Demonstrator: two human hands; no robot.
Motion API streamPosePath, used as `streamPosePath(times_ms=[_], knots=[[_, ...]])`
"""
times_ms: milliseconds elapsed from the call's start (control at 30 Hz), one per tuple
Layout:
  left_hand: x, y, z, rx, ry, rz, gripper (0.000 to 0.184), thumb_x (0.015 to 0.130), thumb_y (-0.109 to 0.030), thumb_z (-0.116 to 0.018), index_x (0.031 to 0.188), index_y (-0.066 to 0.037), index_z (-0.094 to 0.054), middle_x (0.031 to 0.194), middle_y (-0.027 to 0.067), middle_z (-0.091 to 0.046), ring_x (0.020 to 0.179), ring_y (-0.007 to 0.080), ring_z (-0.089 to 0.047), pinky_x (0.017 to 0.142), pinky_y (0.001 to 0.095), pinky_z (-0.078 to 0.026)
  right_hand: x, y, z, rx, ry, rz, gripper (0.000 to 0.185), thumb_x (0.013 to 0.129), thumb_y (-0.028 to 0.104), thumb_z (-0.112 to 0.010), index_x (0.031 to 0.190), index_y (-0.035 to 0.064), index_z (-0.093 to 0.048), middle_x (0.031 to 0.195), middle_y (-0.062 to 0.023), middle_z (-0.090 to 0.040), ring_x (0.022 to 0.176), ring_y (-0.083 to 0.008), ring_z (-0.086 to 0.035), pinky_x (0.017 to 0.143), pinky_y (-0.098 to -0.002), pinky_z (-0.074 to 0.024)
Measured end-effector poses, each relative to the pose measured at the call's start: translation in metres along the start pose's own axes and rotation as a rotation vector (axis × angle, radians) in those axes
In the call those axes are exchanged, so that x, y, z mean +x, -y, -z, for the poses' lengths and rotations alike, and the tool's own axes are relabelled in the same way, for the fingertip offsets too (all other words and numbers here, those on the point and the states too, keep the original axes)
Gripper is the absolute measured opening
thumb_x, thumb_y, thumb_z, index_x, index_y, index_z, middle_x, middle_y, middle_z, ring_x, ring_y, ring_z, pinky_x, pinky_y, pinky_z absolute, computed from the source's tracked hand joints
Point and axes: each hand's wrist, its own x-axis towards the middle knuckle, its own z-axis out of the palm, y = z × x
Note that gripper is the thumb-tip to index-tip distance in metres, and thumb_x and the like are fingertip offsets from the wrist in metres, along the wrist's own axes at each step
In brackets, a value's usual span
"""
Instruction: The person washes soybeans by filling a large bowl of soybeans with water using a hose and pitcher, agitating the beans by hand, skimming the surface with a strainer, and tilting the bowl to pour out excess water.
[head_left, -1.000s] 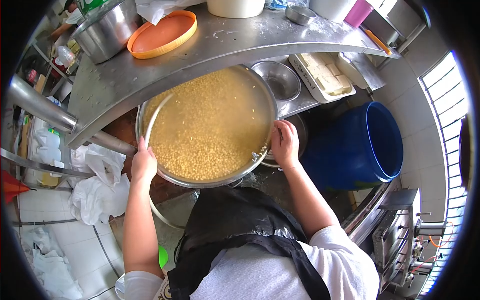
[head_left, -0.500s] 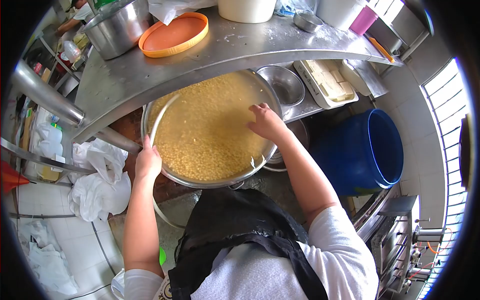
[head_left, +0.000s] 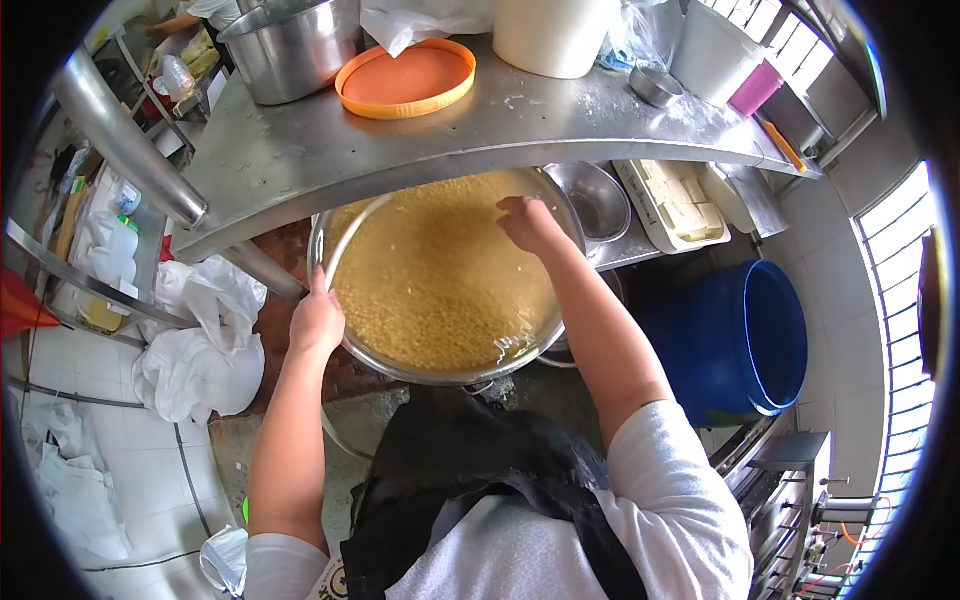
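Observation:
A large round metal basin point(head_left: 430, 378) contains many small yellow beans point(head_left: 400, 330) under cloudy water. At the basin's left rim, my left hand point(head_left: 318, 320) is closed around a pale hose point(head_left: 350, 238), its thumb side pointing up along the rim. The hose curves into the basin, and its lower length hangs down beside the apron. My right hand point(head_left: 530, 225) is over the right part of the basin, at or just above the water, fingers loosely bent and nothing visible in them. Whether the fingertips are submerged is hard to tell. White ripples point(head_left: 515, 345) show near the front right rim.
A steel shelf point(head_left: 500, 130) overhangs the basin's far edge, bearing a steel pot point(head_left: 290, 60), an orange lid point(head_left: 405, 80) and a cream bucket point(head_left: 555, 35). Right are a metal bowl point(head_left: 595, 200), a tray of pale blocks point(head_left: 670, 205) and a blue barrel point(head_left: 720, 340). White bags point(head_left: 205, 370) lie left.
My right hand has moved to the far right part of the basin, its fingers more bent. My left hand keeps the hose at the rim. The water looks cloudier, and the view has shifted.

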Motion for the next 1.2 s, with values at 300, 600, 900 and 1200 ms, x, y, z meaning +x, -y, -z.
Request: streamPosePath(times_ms=[300, 600, 900, 1200], knots=[[0.001, 0.001, 0.000, -0.001, 0.003, -0.003, 0.061, 0.109, -0.027, -0.047, 0.164, -0.008, -0.029, 0.104, 0.0296, -0.074, 0.098, 0.0479, -0.072, 0.087, 0.0577, -0.056, -0.012, 0.043, 0.050, 0.120, 0.092, -0.077, 0.018, 0.098, 0.020, -0.064, 0.106, 0.0093, -0.077, 0.100, -0.0210, -0.076, 0.098, -0.0432, -0.072, 0.087, -0.0498, -0.0576], [-0.001, 0.001, 0.001, -0.002, 0.001, -0.009, 0.061, 0.109, -0.027, -0.046, 0.164, -0.006, -0.030, 0.103, 0.0298, -0.074, 0.096, 0.0475, -0.072, 0.087, 0.0574, -0.056, -0.036, 0.035, 0.055, 0.109, 0.309, 0.023, 0.019, 0.097, 0.020, -0.067, 0.110, 0.0109, -0.077, 0.103, -0.0168, -0.077, 0.098, -0.0368, -0.074, 0.088, -0.0468, -0.0583], [-0.002, -0.003, 0.005, 0.003, 0.019, 0.005, 0.061, 0.109, -0.026, -0.046, 0.164, -0.006, -0.030, 0.101, 0.0300, -0.074, 0.095, 0.0473, -0.072, 0.086, 0.0574, -0.056, -0.069, 0.067, 0.026, -0.092, 0.434, 0.110, 0.017, 0.097, 0.018, -0.060, 0.103, 0.0104, -0.075, 0.099, -0.0158, -0.077, 0.096, -0.0376, -0.073, 0.085, -0.0468, -0.0572], [0.001, 0.003, -0.002, -0.029, -0.013, -0.016, 0.061, 0.109, -0.026, -0.048, 0.164, -0.007, -0.030, 0.104, 0.0296, -0.074, 0.097, 0.0472, -0.072, 0.088, 0.0573, -0.056, -0.028, 0.057, 0.060, -0.174, 0.181, 0.050, 0.023, 0.096, 0.021, -0.067, 0.117, 0.0123, -0.074, 0.107, -0.0173, -0.076, 0.099, -0.0389, -0.072, 0.088, -0.0478, -0.0569]])
